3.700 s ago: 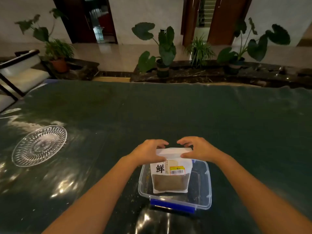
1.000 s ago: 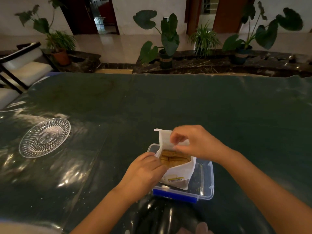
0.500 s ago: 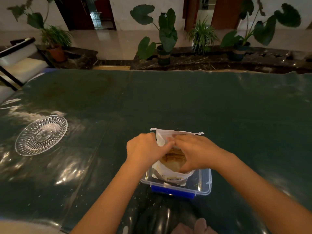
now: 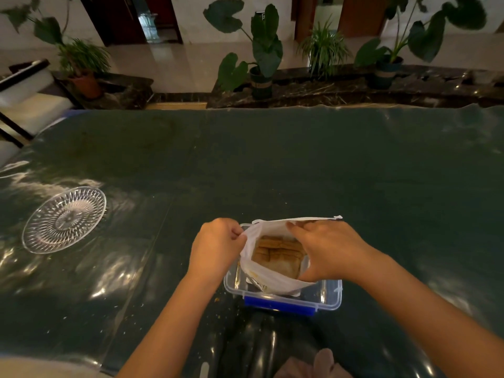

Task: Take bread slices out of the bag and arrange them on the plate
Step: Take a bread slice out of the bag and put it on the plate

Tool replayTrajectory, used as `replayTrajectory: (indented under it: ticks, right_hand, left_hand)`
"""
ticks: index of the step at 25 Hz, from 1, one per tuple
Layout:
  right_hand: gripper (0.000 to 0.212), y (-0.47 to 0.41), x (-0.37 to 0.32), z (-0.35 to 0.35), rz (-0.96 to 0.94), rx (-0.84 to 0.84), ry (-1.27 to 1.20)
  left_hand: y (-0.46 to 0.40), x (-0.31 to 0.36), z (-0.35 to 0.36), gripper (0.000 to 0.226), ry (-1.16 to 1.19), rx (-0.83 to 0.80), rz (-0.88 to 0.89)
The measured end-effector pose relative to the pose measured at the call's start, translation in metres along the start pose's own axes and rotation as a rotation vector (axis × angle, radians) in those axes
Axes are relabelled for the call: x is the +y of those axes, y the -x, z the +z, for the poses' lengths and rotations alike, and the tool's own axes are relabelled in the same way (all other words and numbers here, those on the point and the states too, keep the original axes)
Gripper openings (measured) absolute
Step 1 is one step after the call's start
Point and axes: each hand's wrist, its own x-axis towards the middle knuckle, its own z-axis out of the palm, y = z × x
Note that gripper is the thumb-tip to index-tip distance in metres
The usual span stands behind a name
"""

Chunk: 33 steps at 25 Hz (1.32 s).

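Observation:
A white bread bag (image 4: 275,279) stands in a clear plastic box (image 4: 331,297) with a blue clasp near the table's front edge. Its mouth is spread wide and brown bread slices (image 4: 278,253) show inside. My left hand (image 4: 215,248) pinches the bag's left rim. My right hand (image 4: 324,252) holds the right side of the opening, fingers on the far rim and thumb down by the near rim beside the slices. The patterned glass plate (image 4: 64,219) lies far to the left with nothing on it.
A dark green glossy sheet (image 4: 272,165) covers the table, with crumbs scattered near the front. Potted plants (image 4: 261,55) line a ledge behind the far edge. A chair (image 4: 24,99) stands at the back left.
The sealed bag was opened. Since half a second ago both hands have pulled the mouth wider, my left hand moving left, and more of the slices show.

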Motion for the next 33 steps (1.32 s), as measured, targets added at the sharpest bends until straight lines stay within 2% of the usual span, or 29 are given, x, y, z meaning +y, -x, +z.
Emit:
replayTrajectory:
  ticks: [2, 5, 8, 10, 12, 17, 21, 27, 33]
  right_hand:
    - [0.074, -0.011, -0.006, -0.005, 0.028, -0.103, -0.061]
    - [0.033, -0.046, -0.019, -0.007, 0.048, -0.223, -0.348]
    - [0.031, -0.08, -0.022, 0.004, 0.151, -0.351, -0.426]
    - [0.029, -0.094, -0.017, 0.019, 0.232, -0.472, -0.327]
    - [0.03, -0.101, -0.011, 0.037, 0.272, -0.524, -0.268]
    - [0.033, -0.099, -0.003, 0.068, 0.301, -0.403, -0.226]
    - [0.036, -0.1, -0.004, 0.081, 0.386, -0.285, -0.347]
    - [0.038, -0.096, 0.002, 0.093, 0.325, -0.356, -0.517]
    - [0.024, -0.09, 0.007, 0.095, 0.259, -0.311, -0.457]
  left_hand:
    - [0.002, 0.001, 0.002, 0.027, 0.022, 0.001, 0.032]
    - [-0.002, -0.003, 0.004, 0.032, 0.044, -0.003, 0.036]
    - [-0.001, -0.005, 0.003, 0.038, 0.081, -0.012, 0.031]
    - [-0.001, -0.007, 0.003, 0.04, 0.086, -0.013, 0.036]
    - [-0.002, -0.011, 0.003, 0.04, 0.084, -0.014, 0.028]
    - [0.0, -0.012, 0.006, 0.04, 0.121, -0.046, 0.017]
    - [0.0, -0.009, 0.007, 0.038, 0.138, -0.065, 0.024]
    - [0.002, -0.01, 0.007, 0.04, 0.122, -0.06, 0.017]
    - [0.003, -0.01, 0.007, 0.021, 0.154, -0.101, -0.004]
